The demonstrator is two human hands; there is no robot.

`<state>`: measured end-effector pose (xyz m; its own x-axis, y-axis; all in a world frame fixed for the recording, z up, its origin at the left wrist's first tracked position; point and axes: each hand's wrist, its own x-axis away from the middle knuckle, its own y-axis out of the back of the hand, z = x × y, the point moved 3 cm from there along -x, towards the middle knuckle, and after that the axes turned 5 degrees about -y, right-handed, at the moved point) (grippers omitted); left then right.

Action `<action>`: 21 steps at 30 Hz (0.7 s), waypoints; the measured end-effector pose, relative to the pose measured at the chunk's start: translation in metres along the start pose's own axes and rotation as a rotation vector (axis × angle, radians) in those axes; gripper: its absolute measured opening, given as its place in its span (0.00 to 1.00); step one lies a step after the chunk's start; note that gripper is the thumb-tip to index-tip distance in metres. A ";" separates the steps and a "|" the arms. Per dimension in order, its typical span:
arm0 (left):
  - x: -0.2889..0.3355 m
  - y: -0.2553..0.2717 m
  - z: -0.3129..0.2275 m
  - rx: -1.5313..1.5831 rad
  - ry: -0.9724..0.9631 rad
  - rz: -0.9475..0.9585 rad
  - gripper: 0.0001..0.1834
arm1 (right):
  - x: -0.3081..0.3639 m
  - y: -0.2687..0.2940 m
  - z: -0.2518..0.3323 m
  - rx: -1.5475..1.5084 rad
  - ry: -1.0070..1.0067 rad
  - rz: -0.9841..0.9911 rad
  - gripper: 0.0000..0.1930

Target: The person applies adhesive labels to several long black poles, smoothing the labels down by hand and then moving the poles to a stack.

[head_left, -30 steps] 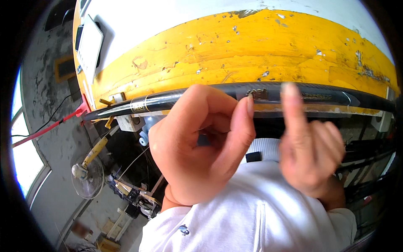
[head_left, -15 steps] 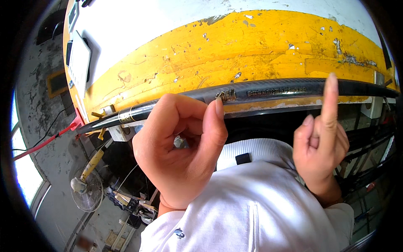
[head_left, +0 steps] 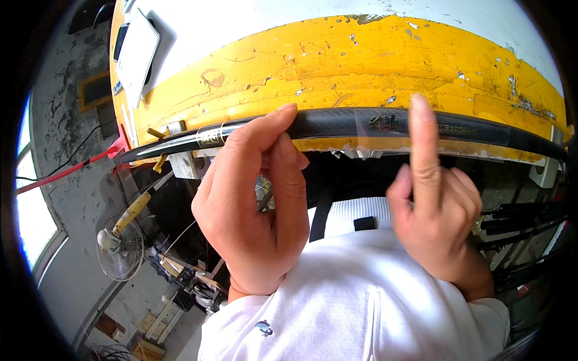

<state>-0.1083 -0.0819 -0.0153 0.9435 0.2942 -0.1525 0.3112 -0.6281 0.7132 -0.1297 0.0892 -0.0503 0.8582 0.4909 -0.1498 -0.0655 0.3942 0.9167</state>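
A long glossy black rod [head_left: 328,122] lies across the near edge of the yellow-painted table. A clear film [head_left: 364,127] with dark printed markings covers part of its right half, and a gold-marked band [head_left: 209,136] rings it on the left. My left hand [head_left: 253,192] is at the rod between band and film. Its index finger reaches over the rod, thumb apart below, nothing visible between them. My right hand [head_left: 436,198] holds its index finger straight up in front of the film, other fingers curled. Whether the fingertip touches is unclear.
Brackets [head_left: 185,163] at the table edge support the rod, with a yellow clamp screw [head_left: 159,162] at the left one. A red cord [head_left: 66,174] runs off left. A fan [head_left: 120,246] stands on the floor. A white panel [head_left: 138,57] leans at the table's left.
My left thumb and index finger have parted from a pinch. My right hand has moved left along the rod. The printed markings sit farther right along the rod, and the film shows more clearly.
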 end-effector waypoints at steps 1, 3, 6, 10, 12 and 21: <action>0.000 0.000 0.000 0.008 0.010 0.005 0.10 | -0.003 -0.004 0.007 -0.005 0.002 -0.002 0.35; -0.001 0.001 -0.002 0.017 0.035 0.015 0.10 | -0.008 -0.010 0.013 -0.039 0.020 -0.052 0.37; -0.002 0.001 -0.002 0.032 0.043 0.027 0.10 | -0.008 -0.011 0.012 -0.045 0.019 -0.066 0.38; -0.001 0.002 0.001 0.050 0.039 0.027 0.10 | 0.007 -0.002 -0.013 -0.008 -0.112 -0.093 0.39; -0.001 0.001 0.001 0.068 0.038 0.033 0.10 | 0.015 0.003 -0.024 -0.007 -0.171 -0.092 0.38; -0.005 0.000 0.006 0.100 -0.051 -0.009 0.07 | -0.011 -0.021 0.029 -0.007 0.019 -0.123 0.41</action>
<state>-0.1122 -0.0882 -0.0187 0.9444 0.2644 -0.1953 0.3270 -0.6952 0.6401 -0.1226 0.0527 -0.0575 0.8504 0.4528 -0.2679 0.0362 0.4575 0.8885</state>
